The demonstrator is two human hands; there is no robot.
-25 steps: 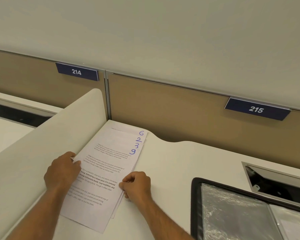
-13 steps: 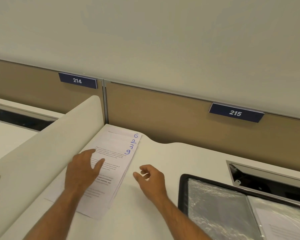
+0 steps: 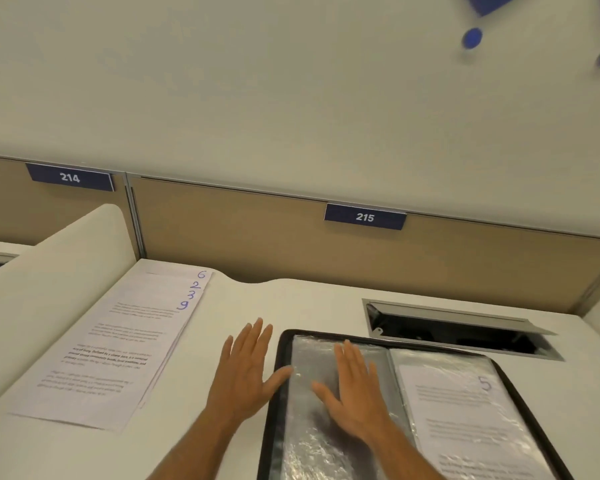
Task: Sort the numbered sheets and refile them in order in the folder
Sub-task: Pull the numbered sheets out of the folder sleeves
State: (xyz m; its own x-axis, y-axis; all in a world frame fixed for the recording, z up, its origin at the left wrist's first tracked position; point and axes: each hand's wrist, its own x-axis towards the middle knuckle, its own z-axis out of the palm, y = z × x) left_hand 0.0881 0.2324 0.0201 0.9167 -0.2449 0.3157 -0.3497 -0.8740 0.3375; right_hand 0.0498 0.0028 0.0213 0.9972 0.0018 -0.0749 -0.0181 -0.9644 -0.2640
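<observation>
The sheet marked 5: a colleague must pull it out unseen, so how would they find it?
Start at the black-edged folder lying open on the white desk, below the 215 sign. Its right-hand plastic sleeve holds the sheet marked 5. Unlike the loose stack marked 6, 2, 3, 9, it sits under plastic.

Both forearms reach up from the bottom edge, bare to the wrist, roughly parallel and close together. The left hand (image 3: 245, 370) is flat, palm down, fingers straight and together pointing away from the person, thumb spread out to the right. The right hand (image 3: 352, 389) lies just beside it, also palm down with straight, slightly fanned fingers, its thumb stretched left toward the left thumb. Neither hand grips anything.
</observation>
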